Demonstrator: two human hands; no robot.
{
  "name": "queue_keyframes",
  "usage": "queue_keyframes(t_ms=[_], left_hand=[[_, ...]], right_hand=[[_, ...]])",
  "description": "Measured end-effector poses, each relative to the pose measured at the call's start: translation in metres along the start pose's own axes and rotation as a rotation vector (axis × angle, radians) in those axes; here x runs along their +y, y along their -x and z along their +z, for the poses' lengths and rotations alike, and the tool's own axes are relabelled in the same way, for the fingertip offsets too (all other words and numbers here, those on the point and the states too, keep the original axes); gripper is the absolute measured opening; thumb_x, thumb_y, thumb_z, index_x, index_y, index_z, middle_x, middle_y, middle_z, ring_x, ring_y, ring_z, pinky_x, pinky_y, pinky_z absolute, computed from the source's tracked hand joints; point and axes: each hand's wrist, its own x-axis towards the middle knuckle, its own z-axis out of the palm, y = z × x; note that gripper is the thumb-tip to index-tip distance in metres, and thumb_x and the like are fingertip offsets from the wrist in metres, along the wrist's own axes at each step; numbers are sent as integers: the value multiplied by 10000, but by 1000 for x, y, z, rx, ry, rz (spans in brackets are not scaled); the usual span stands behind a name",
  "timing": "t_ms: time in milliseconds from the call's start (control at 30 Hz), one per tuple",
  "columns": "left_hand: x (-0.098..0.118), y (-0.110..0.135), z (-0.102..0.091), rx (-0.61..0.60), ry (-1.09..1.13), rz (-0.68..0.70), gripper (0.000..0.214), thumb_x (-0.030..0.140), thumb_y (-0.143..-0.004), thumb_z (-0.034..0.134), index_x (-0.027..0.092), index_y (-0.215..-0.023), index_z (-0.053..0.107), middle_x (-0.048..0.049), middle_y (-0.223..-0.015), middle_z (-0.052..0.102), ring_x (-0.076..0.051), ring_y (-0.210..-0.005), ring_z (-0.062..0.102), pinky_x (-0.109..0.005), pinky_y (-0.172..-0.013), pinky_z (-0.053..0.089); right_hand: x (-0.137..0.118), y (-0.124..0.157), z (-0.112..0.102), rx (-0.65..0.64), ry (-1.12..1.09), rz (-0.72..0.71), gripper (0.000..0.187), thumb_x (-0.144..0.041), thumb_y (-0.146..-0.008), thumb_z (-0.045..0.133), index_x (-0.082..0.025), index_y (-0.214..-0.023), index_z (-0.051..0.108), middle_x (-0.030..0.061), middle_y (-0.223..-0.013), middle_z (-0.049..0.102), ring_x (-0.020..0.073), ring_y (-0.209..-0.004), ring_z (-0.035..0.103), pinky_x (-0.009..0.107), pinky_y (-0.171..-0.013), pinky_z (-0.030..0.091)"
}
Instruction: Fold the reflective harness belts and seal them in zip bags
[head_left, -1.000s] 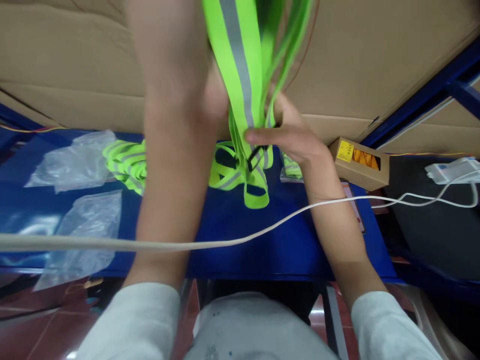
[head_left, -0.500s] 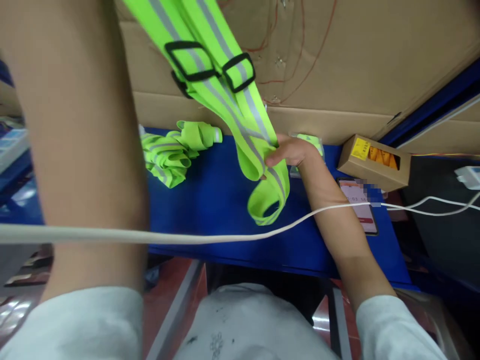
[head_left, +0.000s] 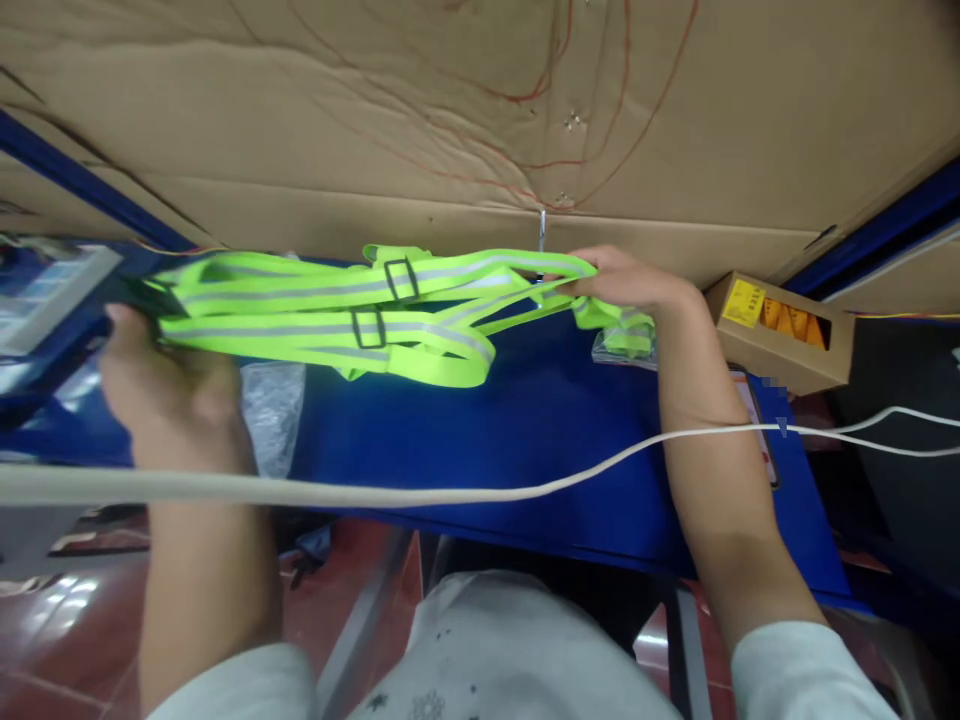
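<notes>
Long white cable (head_left: pixel 450 496) runs across, nearest cam. Blurry L hand (head_left: pixel 171 378) grips left end of neon-green, grey-striped fabric straps (head_left: pixel 300 290) w/ blk rectangular buckles (head_left: pixel 380 327); R hand (head_left: pixel 622 278) pinches right end. Straps stretch btwn hands over flat blue tabletop (head_left: pixel 450 440), tan cardboard wall (head_left: pixel 360 120) behind.

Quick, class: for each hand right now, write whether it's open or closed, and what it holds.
Left hand: closed, holding one end of the lime-green straps.
Right hand: closed, gripping the straps toward their other end.
</notes>
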Motion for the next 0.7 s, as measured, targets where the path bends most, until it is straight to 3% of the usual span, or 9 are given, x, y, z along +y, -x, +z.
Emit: queue_keyframes(t_ms=[67,133,200,300,400,467,567,633,700], left_hand=[[-23,23,-14,80,95,-131,358,178,-1137,211,121,-1066,557,-33,-983,685,-113,-991,686,-285,-932,590],[-39,54,-24,150,187,-268,70,216,-1045,538,163,-1000,527,16,-924,664,-109,-893,669,-266,-833,600],[-48,87,-30,154,202,-294,304,217,-845,789,172,-929,500,47,-864,634,-97,-800,629,-255,-791,597],[-56,128,-42,128,155,-271,568,299,-603,972,176,-900,504,69,-818,602,-71,-744,589,-220,-782,588],[-64,158,-57,75,52,-316,714,345,-537,1024,207,-1097,604,40,-870,647,-98,-780,636,-192,-720,586],[-68,171,-65,17,-19,-346,809,356,-558,1030,238,-1252,631,3,-941,685,-134,-845,679,-188,-705,601],[-67,187,-67,-92,-100,-353,746,443,-656,986,240,-1289,648,-41,-1059,695,-159,-903,700,-200,-717,637],[-63,196,-60,-166,-100,-352,643,465,-731,938,234,-1250,638,-47,-1098,671,-161,-925,693,-218,-733,657],[-56,204,-49,-198,-53,-351,575,430,-756,925,238,-1201,615,-30,-1095,628,-155,-957,675,-226,-756,665]], right_hand=[[3,-4,-2,299,123,-4,255,-278,-814,723,-191,-1053,746,71,-1111,745,263,-1064,649,446,-1019,505],[4,-8,-1,633,288,-17,245,-300,-838,720,-224,-1071,728,106,-1188,708,317,-1152,601,519,-1086,459],[5,-12,4,780,409,-50,286,-351,-874,708,-261,-1146,714,120,-1306,662,346,-1258,520,568,-1158,385],[11,-16,12,500,430,-137,430,-422,-837,774,-293,-1241,701,88,-1415,629,348,-1348,488,559,-1211,352],[18,-17,19,132,373,-154,655,-403,-728,874,-265,-1337,676,81,-1532,578,350,-1427,503,528,-1229,377],[14,-19,28,118,360,-137,627,-358,-768,850,-238,-1357,669,92,-1550,577,341,-1434,520,526,-1225,384],[-9,-23,57,342,399,-101,311,-242,-965,628,-216,-1264,707,96,-1359,712,302,-1271,638,545,-1191,380],[-32,-25,85,434,472,-101,278,-254,-1060,480,-212,-1178,728,101,-1232,758,311,-1200,659,575,-1164,358],[-52,-23,115,251,530,-248,282,-282,-1082,472,-216,-1141,739,93,-1217,766,308,-1188,656,523,-1095,396]])
